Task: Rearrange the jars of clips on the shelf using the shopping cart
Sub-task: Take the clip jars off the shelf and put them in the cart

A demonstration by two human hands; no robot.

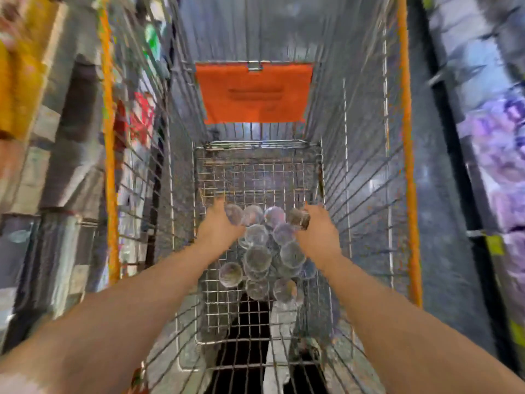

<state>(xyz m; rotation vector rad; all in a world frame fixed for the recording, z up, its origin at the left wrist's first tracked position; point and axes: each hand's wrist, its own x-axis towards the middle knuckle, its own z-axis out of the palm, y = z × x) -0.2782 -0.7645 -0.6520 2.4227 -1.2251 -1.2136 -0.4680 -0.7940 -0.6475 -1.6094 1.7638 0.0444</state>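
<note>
Clear jars (257, 257) (tops upward) cluster on the wire cart (255, 177) floor.

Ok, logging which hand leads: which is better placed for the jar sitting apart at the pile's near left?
Left, probably. The lone jar sits on the left hand side of the pile; the right hand is across it, curled round a darker jar. The left seems to grip a clear jar too.

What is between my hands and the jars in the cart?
Nothing visible. The left hand grips the far-left jar and the right hand grips the far-right jar, inside the cart.
</note>
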